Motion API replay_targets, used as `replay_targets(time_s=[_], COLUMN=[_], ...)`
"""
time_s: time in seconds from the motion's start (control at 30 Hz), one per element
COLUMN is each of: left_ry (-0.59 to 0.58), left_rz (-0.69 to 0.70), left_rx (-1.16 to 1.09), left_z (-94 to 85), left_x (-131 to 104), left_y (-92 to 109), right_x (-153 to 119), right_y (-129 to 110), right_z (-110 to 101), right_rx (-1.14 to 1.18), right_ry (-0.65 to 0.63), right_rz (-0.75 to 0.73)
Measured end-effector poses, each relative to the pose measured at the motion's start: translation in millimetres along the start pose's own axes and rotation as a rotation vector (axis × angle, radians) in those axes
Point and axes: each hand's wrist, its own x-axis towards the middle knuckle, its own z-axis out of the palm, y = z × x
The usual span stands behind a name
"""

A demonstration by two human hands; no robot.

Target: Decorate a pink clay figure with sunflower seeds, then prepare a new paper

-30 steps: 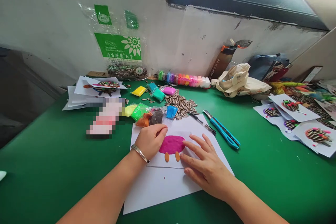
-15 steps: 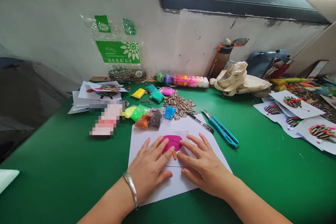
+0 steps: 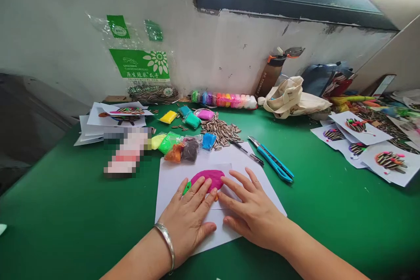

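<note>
A flat magenta oval of modelling clay [image 3: 211, 179] lies on white paper [image 3: 210, 232] in front of me. At its left end sits a small green clay piece [image 3: 187, 187]. Below the oval, an orange clay bit [image 3: 216, 197] shows partly beside my left fingertips. My left hand [image 3: 190, 214], with a silver bangle at the wrist, lies flat with fingers spread, its fingertips touching the oval's lower part. My right hand [image 3: 251, 208] rests on the paper with fingers apart, index fingertip at the oval's right end. Neither hand grasps anything.
Bagged clay, including a brown packet [image 3: 191, 148], lies behind the paper beside a sunflower seed pile [image 3: 221, 130]. A black pen [image 3: 247, 153] and a blue utility knife [image 3: 272, 159] lie to the right. Finished-looking picture cards [image 3: 390, 161] sit far right; more cards [image 3: 95, 129] are stacked left.
My left fingers have shifted slightly down and left over the clay, so the green piece now shows and the orange bit is more covered. The camera view has turned slightly right.
</note>
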Motion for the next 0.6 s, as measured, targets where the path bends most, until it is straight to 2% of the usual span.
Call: replay_targets(time_s=[0.23,0.43,0.6], left_ry=[0.026,0.021,0.044], left_rz=[0.000,-0.011,-0.006], left_rx=[0.019,0.006,0.006], left_z=[-0.4,0.2,0.3], left_x=[0.5,0.2,-0.1], left_y=[1.5,1.8,1.8], right_x=[0.5,1.5,2.6], right_y=[-3.3,-2.4,-4.1], right_z=[4.1,4.3,5.5], right_rx=[0.009,0.038,0.025], right_ry=[0.030,0.048,0.025], right_rz=[-0.011,0.062,0.030])
